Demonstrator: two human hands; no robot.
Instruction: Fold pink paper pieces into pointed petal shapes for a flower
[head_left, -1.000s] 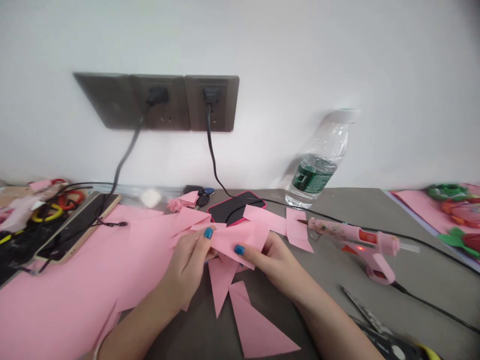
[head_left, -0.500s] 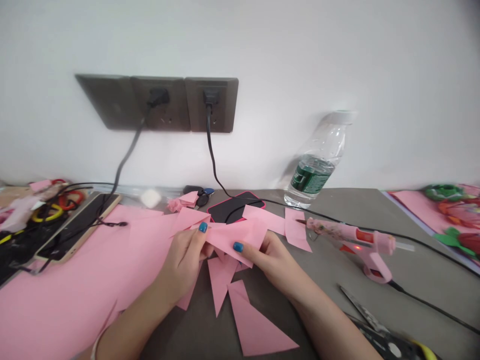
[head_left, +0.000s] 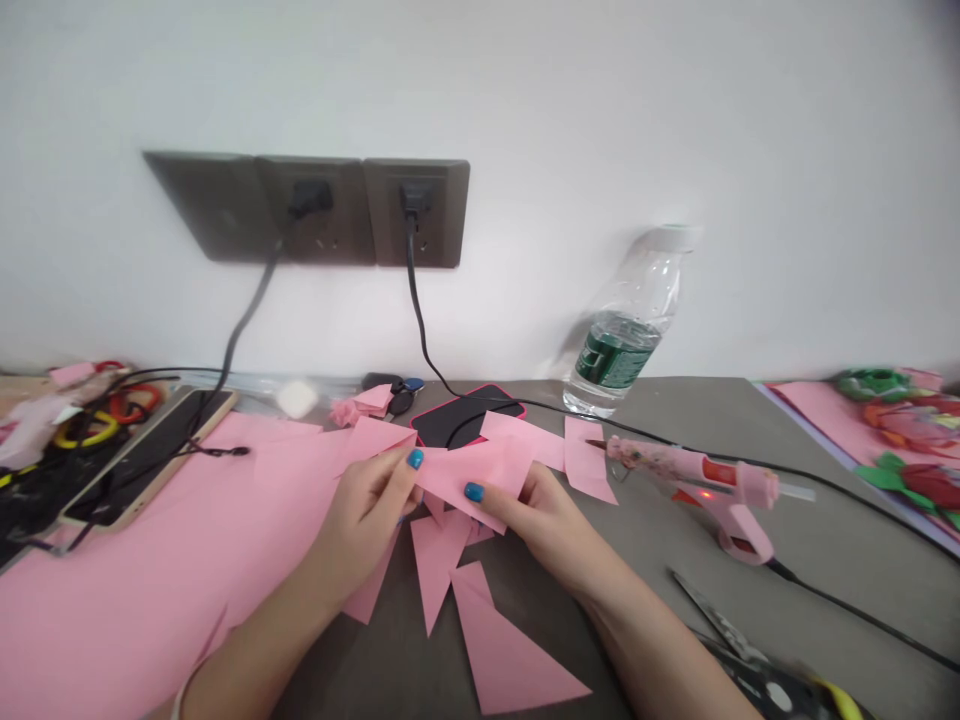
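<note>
White wall behind a grey desk [head_left: 750,420] carries a row of dark socket plates [head_left: 420,210], two with black cords plugged in. We find the work near the middle of the desk's front edge. The left hand [head_left: 367,510] and the right hand [head_left: 540,515] both pinch a pink paper piece [head_left: 472,480] between thumb and fingers, so the fingers are closed on the paper, with blue-painted thumbnails facing each other across it.

We record several pink triangular offcuts [head_left: 499,650] already lying on the desk below the hands, and a pink paper strip [head_left: 586,460] just beyond the right hand. A large pink sheet [head_left: 150,560] spreads across the left side of the desk, so a good amount of paper remains in sheet form. A pink hot glue gun [head_left: 694,475] rests right of the hands, its red lamp lit. Scissors [head_left: 712,620] lie toward the front right corner. We see neither tool in hand, and no glue visible on the pink paper piece.
</note>
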